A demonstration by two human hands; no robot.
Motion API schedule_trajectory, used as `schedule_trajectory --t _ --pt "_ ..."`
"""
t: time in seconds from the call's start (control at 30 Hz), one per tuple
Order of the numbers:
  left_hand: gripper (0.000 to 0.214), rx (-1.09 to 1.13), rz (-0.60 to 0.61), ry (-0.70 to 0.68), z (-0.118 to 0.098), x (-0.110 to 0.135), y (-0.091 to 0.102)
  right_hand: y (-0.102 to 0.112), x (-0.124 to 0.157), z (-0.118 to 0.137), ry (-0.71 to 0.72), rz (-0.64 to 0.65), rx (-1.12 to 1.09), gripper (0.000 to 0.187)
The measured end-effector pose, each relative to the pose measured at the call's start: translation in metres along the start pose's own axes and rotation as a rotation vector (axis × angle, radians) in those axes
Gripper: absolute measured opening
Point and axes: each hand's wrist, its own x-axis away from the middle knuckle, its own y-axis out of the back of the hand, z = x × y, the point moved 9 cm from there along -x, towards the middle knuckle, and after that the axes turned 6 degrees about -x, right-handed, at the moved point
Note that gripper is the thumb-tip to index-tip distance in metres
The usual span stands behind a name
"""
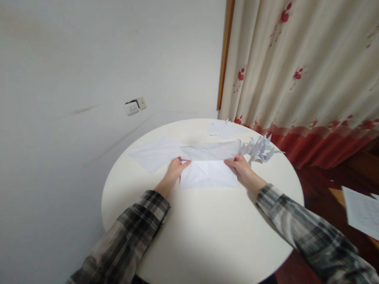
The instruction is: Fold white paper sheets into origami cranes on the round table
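Note:
A creased white paper sheet (209,165) lies in the middle of a round white table (207,232), its far half raised along a fold. My left hand (175,169) pinches the sheet's left end at the fold. My right hand (241,166) pinches its right end. Both arms wear plaid sleeves.
Another white sheet (155,154) lies flat to the left. Several folded white paper figures (259,148) stand at the right, with more paper pieces (222,128) at the far edge. A flowered curtain (299,67) hangs at the right. A printed page (363,213) lies on the floor.

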Motion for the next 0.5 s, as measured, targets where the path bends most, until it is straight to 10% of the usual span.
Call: schedule_trajectory --t 0.13,0.5 --pt "0.028 -0.029 0.088 -0.156 -0.019 0.005 -0.004 -0.006 0.004 0.010 0.065 0.031 0.014 0.014" --pt "0.015 0.028 0.053 0.117 0.001 0.002 -0.003 -0.005 0.006 0.012 0.039 0.044 0.044 0.012"
